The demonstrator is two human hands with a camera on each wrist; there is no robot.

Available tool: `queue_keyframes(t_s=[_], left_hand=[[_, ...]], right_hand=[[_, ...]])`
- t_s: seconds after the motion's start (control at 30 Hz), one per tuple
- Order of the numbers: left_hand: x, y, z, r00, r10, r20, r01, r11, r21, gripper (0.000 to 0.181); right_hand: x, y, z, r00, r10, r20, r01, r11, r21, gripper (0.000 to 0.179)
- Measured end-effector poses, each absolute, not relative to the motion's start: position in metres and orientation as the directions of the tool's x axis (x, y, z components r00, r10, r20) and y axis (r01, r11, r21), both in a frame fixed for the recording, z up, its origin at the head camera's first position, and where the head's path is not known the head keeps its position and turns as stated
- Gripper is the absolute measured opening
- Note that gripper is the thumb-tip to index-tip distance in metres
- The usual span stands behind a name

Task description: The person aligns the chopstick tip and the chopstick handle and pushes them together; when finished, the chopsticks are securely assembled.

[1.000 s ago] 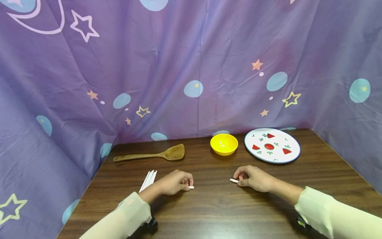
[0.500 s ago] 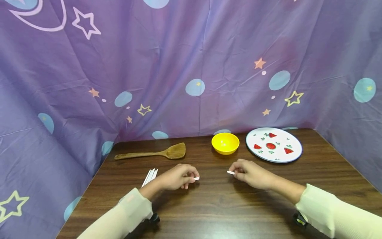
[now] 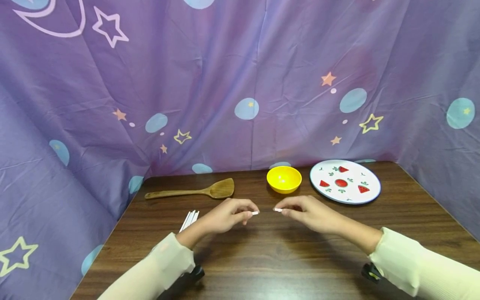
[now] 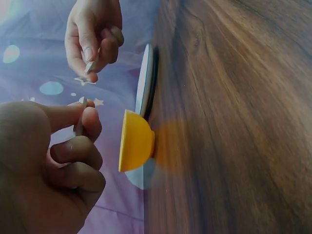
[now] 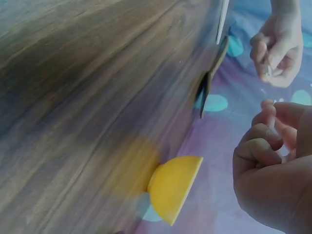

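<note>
My left hand (image 3: 229, 216) pinches a short white stick (image 3: 255, 213) between thumb and index finger, held above the table. Opposite it, my right hand (image 3: 313, 213) pinches another short white stick (image 3: 278, 209) in the same way. The two sticks face each other across a small gap, not touching. Both wrist views show the thumb and fingertips covering much of each stick, so their full length is hidden. Behind the left forearm lie several longer white sticks (image 3: 189, 220), partly covered by the arm.
A yellow bowl (image 3: 283, 180) stands upright just beyond the right hand. To its right lies a white plate (image 3: 351, 196) with watermelon prints. A wooden spatula (image 3: 187, 193) rests at the back left of the brown table (image 3: 255, 262). Purple cloth (image 3: 210, 83) hangs behind.
Both hands have risen from near the tabletop and moved inward and away from me, each still pinching its stick. The gap between the sticks has narrowed.
</note>
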State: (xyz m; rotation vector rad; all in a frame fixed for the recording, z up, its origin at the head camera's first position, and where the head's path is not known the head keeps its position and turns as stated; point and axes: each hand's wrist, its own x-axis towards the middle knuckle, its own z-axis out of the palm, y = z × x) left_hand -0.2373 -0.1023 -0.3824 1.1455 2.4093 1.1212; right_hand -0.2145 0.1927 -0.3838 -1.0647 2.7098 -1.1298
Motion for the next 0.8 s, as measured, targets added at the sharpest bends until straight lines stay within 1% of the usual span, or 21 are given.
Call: queue_keyframes(t_s=[0.2, 0.4, 0.53, 0.8], left_hand=[[-0.237, -0.097, -0.379, -0.673, 0.728, 0.131, 0.55, 0.373, 0.748, 0.021], [-0.234, -0.092, -0.374, -0.686, 0.71, 0.16, 0.542, 0.351, 0.764, 0.016], [-0.232, -0.09, -0.372, -0.69, 0.702, 0.176, 0.536, 0.333, 0.775, 0.016], [-0.228, -0.086, -0.371, -0.69, 0.697, 0.197, 0.541, 0.315, 0.78, 0.015]], right_hand=[[-0.209, 0.183, -0.376, -0.768, -0.602, 0.218, -0.576, 0.5, -0.647, 0.024], [-0.205, 0.173, -0.369, -0.748, -0.6, 0.283, -0.624, 0.49, -0.608, 0.019], [-0.203, 0.17, -0.368, -0.744, -0.593, 0.309, -0.638, 0.492, -0.592, 0.016], [-0.202, 0.17, -0.368, -0.746, -0.594, 0.301, -0.638, 0.508, -0.579, 0.016]])
